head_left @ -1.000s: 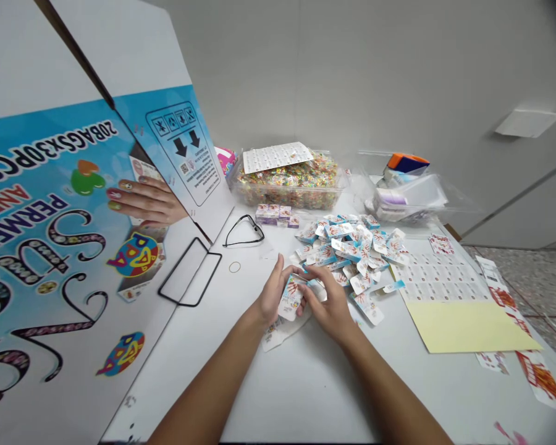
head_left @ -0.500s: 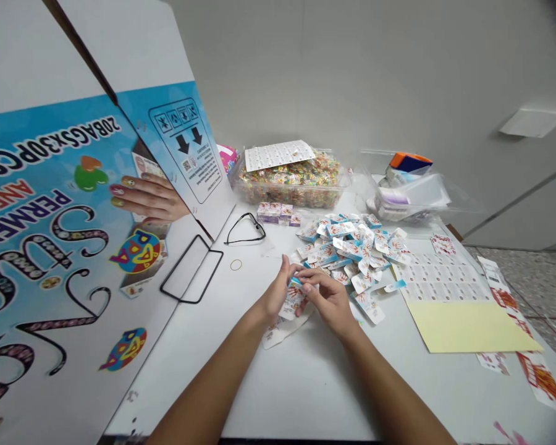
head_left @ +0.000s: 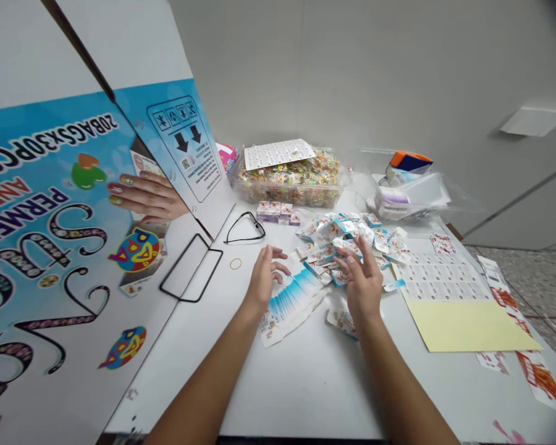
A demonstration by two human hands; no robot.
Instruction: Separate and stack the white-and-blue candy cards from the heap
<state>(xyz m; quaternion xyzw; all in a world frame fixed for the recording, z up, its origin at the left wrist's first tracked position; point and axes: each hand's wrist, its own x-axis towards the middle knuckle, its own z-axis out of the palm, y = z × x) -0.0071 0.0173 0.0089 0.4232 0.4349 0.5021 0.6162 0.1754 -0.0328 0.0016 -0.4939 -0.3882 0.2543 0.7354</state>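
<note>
My left hand (head_left: 263, 279) is at the left edge of a fanned stack of flat, unfolded small cartons (head_left: 293, 298) with blue ends. Its fingers are bent and apart, with nothing visible in them. My right hand (head_left: 365, 285) hovers with fingers spread in front of a pile of small folded white-and-blue boxes (head_left: 328, 232) printed with a hand picture. Just left of my right wrist, one such box (head_left: 341, 320) lies on the table. My right hand and forearm hide part of the pile and table behind them.
Behind the pile stand a clear tub of colourful small pieces (head_left: 291, 188) and a clear tray (head_left: 398, 213). Small purple boxes (head_left: 278, 212), glasses (head_left: 245, 228) and a rubber band (head_left: 235, 264) lie left. A big printed carton (head_left: 88, 247) borders the left; sticker sheets (head_left: 445, 278) lie right.
My hands have moved apart, the right one going right and up toward the pile. The small carton they held together is out of them, and the fanned stack now shows. A box lies near my right wrist.
</note>
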